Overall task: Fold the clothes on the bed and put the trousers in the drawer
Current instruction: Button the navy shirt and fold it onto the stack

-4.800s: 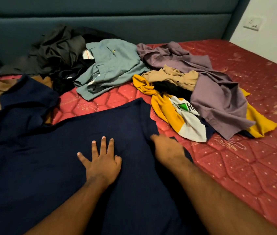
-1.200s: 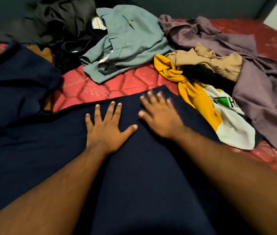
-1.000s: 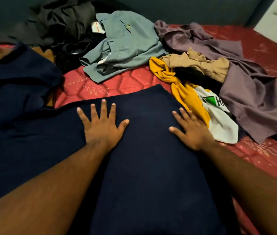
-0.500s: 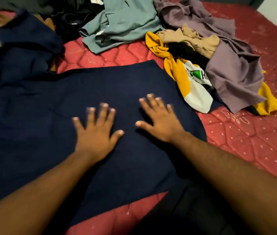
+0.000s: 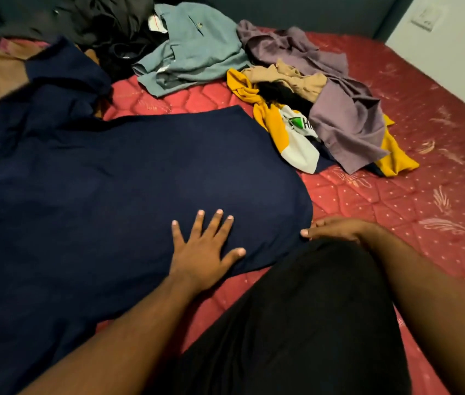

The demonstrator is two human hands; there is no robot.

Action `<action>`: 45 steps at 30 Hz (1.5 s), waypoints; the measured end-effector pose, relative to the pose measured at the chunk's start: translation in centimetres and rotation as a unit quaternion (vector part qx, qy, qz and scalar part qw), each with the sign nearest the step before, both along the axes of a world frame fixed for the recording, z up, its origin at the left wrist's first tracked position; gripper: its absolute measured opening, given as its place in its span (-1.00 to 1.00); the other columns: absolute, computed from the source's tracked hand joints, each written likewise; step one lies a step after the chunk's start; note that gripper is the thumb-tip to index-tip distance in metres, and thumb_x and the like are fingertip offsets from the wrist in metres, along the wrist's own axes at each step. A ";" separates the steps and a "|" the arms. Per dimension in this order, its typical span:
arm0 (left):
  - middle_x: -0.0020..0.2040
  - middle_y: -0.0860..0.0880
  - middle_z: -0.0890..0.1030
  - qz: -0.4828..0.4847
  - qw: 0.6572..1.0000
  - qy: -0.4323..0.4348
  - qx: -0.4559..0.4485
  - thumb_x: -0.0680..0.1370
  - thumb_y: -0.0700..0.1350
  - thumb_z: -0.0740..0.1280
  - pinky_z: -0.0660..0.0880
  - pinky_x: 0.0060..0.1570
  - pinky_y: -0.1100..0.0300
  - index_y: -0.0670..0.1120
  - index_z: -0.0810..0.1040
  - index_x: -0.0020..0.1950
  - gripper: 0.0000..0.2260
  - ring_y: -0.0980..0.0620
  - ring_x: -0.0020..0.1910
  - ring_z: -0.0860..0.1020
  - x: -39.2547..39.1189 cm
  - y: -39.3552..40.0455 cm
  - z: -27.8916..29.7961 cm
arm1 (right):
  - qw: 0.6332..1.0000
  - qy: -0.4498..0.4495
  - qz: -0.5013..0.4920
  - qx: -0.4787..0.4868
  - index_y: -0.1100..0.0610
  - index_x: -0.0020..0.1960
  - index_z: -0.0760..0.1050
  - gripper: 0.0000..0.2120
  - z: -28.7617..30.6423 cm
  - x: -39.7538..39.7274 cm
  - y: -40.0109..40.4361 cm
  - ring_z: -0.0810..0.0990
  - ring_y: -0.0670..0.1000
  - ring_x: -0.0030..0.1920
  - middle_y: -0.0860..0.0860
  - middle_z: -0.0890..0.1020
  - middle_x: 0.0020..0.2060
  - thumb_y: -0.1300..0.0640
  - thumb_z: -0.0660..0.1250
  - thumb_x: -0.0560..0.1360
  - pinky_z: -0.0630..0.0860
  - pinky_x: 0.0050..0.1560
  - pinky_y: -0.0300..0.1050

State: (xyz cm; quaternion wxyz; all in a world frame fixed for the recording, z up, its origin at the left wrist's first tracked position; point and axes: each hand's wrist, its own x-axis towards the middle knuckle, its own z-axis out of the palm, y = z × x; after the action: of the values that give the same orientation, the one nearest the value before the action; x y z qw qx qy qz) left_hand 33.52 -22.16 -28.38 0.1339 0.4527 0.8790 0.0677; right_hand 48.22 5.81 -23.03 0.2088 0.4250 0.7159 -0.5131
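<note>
A large navy garment [image 5: 140, 195] lies spread flat on the red quilted bed [image 5: 410, 223]. My left hand [image 5: 202, 249] presses flat on its near right part, fingers spread. My right hand [image 5: 336, 228] sits at the garment's near right corner, fingertips pointing left and touching the hem. My black-clad knee [image 5: 311, 323] hides the palm, so a pinch on the cloth is not visible. Behind the garment lie unfolded clothes: a grey-green piece [image 5: 194, 52], a mauve shirt [image 5: 345, 118], a yellow and white jersey [image 5: 271, 124], a tan piece [image 5: 296, 78] and black clothes [image 5: 105, 27].
A dark padded headboard [image 5: 296, 10] runs along the back. A white wall with a socket [image 5: 425, 18] stands at the right. A brown garment [image 5: 0, 69] lies at the far left under the navy one. Bare mattress shows on the right side.
Both hands have slid toward me over the navy garment. My right hand left the cloth's middle and now lies at its near right corner. The view has pulled back.
</note>
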 end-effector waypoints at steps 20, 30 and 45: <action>0.60 -0.07 -0.26 -0.017 0.997 0.006 -0.071 0.53 0.43 -0.04 -0.27 0.47 -0.26 -0.09 -0.23 0.59 -0.14 -0.04 0.56 -0.28 1.0 5.3 1.0 | 0.950 -0.114 0.247 0.155 0.16 -0.14 0.54 -0.83 4.7 -6.3 0.8 0.59 0.01 -0.32 0.06 0.64 -0.25 0.06 0.39 0.52 0.49 -0.36 -0.17; 0.59 0.00 -0.18 -0.026 0.998 0.060 -0.017 0.44 0.55 -0.20 -0.26 0.50 -0.09 -0.10 -0.12 0.61 -0.04 0.06 0.55 -0.20 -0.4 0.3 -1.7 | 0.851 -0.381 0.361 -0.028 0.15 0.00 0.53 -0.80 2.2 -9.3 2.6 0.63 0.03 -0.20 0.05 0.67 -0.19 0.20 0.13 0.64 0.58 -0.22 -0.16; 0.57 0.24 -0.18 0.039 0.995 0.039 -0.084 0.39 0.57 -0.26 -0.11 0.40 -0.38 0.30 -0.23 0.54 -0.23 0.01 0.58 -0.13 -11.1 -13.9 0.0 | 0.840 -0.443 0.313 -0.016 0.18 -0.05 0.58 -0.74 3.5 -13.0 2.6 0.66 0.06 -0.18 0.07 0.70 -0.24 0.16 0.14 0.64 0.59 -0.29 -0.14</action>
State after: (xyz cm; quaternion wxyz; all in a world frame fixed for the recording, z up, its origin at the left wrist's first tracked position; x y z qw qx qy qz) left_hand 22.46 -36.11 -28.37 0.1341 0.4072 0.9032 -0.0187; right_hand 35.20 8.39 -19.51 0.6597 0.3569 0.6336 -0.1895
